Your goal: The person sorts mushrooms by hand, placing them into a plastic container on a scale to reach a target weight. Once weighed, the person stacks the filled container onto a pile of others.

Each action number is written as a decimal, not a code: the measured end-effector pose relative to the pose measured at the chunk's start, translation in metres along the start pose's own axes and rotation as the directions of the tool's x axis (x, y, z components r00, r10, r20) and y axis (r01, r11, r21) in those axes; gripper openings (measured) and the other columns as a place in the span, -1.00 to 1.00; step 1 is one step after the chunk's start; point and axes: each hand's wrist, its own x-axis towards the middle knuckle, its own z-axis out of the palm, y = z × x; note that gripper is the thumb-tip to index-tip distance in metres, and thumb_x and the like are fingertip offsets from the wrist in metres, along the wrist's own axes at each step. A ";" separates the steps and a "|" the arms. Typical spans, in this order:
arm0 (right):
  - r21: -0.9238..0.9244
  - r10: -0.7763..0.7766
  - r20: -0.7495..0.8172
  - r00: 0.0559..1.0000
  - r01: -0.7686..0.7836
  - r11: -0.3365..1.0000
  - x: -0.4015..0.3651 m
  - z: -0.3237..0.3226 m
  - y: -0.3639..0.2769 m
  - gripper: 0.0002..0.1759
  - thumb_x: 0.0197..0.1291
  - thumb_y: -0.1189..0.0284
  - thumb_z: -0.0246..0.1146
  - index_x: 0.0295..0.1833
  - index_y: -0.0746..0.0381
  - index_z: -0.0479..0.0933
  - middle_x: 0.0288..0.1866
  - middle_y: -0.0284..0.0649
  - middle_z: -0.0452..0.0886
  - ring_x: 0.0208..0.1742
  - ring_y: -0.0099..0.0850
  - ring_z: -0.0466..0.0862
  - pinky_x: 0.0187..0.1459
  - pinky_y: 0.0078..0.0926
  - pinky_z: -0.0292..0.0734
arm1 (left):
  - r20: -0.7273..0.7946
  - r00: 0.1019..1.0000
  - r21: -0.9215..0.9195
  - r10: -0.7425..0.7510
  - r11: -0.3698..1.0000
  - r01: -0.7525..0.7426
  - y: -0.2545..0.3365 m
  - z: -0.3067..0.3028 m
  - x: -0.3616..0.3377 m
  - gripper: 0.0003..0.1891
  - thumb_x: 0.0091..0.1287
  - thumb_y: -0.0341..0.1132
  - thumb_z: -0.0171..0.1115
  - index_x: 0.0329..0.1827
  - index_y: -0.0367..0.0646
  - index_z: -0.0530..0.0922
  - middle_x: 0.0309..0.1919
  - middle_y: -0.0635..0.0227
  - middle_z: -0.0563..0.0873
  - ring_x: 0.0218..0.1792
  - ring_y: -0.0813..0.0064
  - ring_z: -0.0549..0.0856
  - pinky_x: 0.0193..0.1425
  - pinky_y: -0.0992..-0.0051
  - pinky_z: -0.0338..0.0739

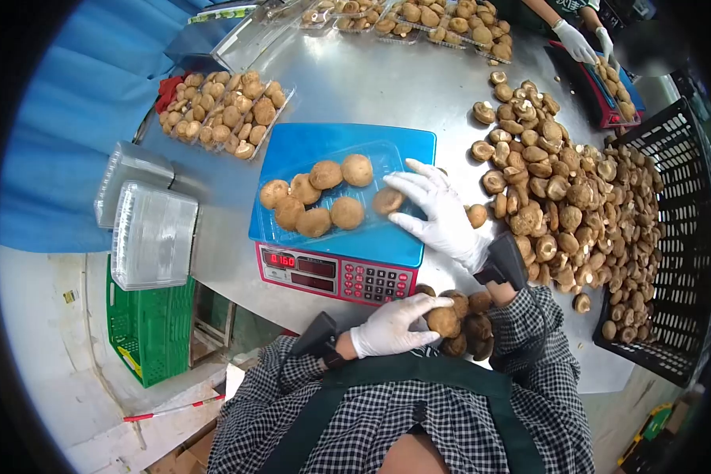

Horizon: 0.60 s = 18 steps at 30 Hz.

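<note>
A clear plastic tray (381,158) lies on the blue scale (403,241), whose red display reads 0.160. Several brown mushrooms (347,212) sit inside the tray. My right hand (434,207), in a white glove, has its fingers around a single mushroom (388,201) at the tray's right end. Below the scale, my left hand (395,325), also gloved, holds a mushroom (443,321) between thumb and fingers. More mushrooms (479,328) lie in a small group beside it, near my body.
A big mushroom pile (569,197) covers the right side, beside a black crate (679,166). Filled trays (229,110) stand at the back left, with stacked empty trays (152,237) and green crates (152,328) below. A co-worker's gloved hands (577,43) are at another scale, top right.
</note>
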 end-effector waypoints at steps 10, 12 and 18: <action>-0.286 0.296 0.129 0.947 -0.250 0.925 -0.019 -0.001 0.075 -0.49 0.14 0.44 0.23 0.26 0.21 0.44 0.13 -0.08 0.57 0.21 -0.11 0.50 0.22 -0.19 0.41 | 0.151 0.965 0.437 0.215 0.861 -0.260 -0.022 0.033 0.030 -0.34 0.20 -0.21 0.30 0.40 -0.05 0.34 -0.03 0.13 0.60 -0.11 0.11 0.66 0.00 0.22 0.57; -0.383 0.358 0.225 0.906 -0.255 0.888 -0.017 0.012 0.087 -0.53 0.12 0.41 0.22 0.19 0.20 0.49 0.04 -0.09 0.61 0.09 -0.14 0.56 0.09 -0.20 0.49 | 0.147 0.974 0.427 0.174 0.877 -0.221 -0.021 0.034 0.031 -0.34 0.20 -0.21 0.30 0.40 -0.06 0.34 -0.08 0.15 0.61 -0.15 0.13 0.67 -0.06 0.25 0.59; 0.099 0.630 0.168 0.758 -0.649 0.755 -0.022 -0.022 0.074 -0.53 0.23 0.23 0.28 0.16 0.29 0.55 -0.13 -0.05 0.71 -0.20 -0.19 0.71 -0.08 -0.35 0.57 | 0.152 0.983 0.416 0.106 0.895 -0.161 -0.010 0.021 0.028 -0.37 0.21 -0.23 0.30 0.39 -0.04 0.37 -0.08 0.14 0.61 -0.14 0.15 0.67 -0.07 0.27 0.60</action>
